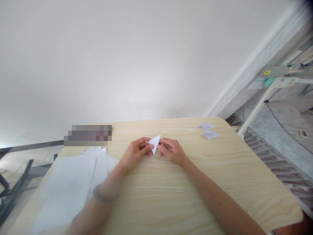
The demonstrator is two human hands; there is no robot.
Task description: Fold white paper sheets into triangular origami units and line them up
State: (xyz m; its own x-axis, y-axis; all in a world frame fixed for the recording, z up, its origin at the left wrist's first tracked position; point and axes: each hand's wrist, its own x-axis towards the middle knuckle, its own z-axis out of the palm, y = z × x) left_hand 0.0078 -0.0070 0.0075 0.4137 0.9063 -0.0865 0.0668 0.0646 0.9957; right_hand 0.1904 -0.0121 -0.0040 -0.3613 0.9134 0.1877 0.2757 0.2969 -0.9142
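Note:
A small piece of folded white paper (155,144) with pointed corners is held up over the middle of the wooden table (156,202). My left hand (138,150) pinches it from the left, thumb lying across its front face. At its right edge, my right hand (172,150) has its fingers curled in and closed on the paper's side; the exact grip of those fingertips is partly hidden. Two folded paper shapes, one (210,134) in front of the other (206,125), lie toward the table's back right.
Loose white sheets (70,176) overlap on the table's left side, partly under my left forearm. A pixelated object (88,135) lies at the back left. Behind the table rises a white wall (127,65). A pale metal frame (259,104) stands off to the right.

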